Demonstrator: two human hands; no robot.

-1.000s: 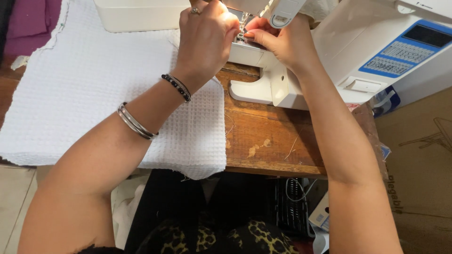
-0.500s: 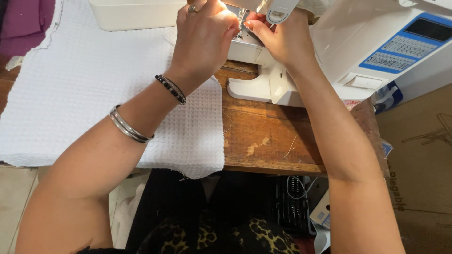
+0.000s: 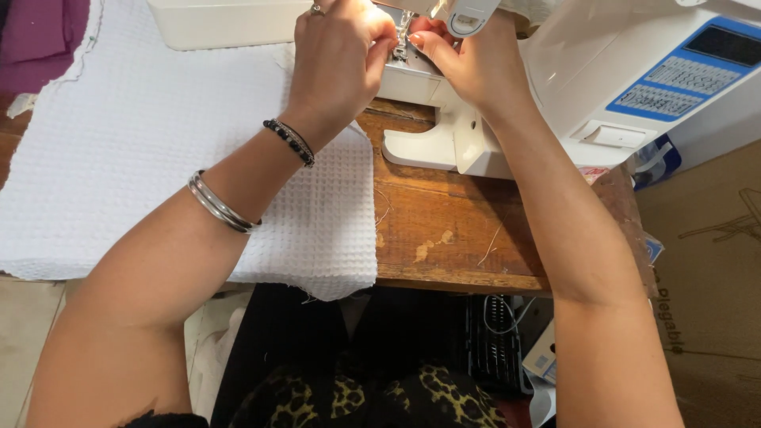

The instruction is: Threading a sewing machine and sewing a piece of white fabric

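A white sewing machine [image 3: 602, 87] with a blue button panel stands at the top right of a worn wooden table [image 3: 444, 238]. Both of my hands are up at its needle area [image 3: 403, 36]. My left hand [image 3: 337, 59] has its fingers curled and pinched beside the needle, wearing a ring, a beaded bracelet and metal bangles. My right hand [image 3: 468, 63] presses its fingertips together just right of the needle, under the machine's head. What the fingertips pinch is too small to see. A white waffle-weave cloth [image 3: 119, 150] lies under my left forearm, spread to the left.
A white box-shaped part [image 3: 226, 20] sits at the top behind the cloth. Purple fabric [image 3: 36, 36] lies at the top left. A cardboard box [image 3: 705, 261] stands at the right, dark items under the table, a leopard-print garment [image 3: 372, 400] on my lap.
The view has shifted slightly, so the hands and machine sit a little higher in frame. Both hands stay at the needle with small finger movements.
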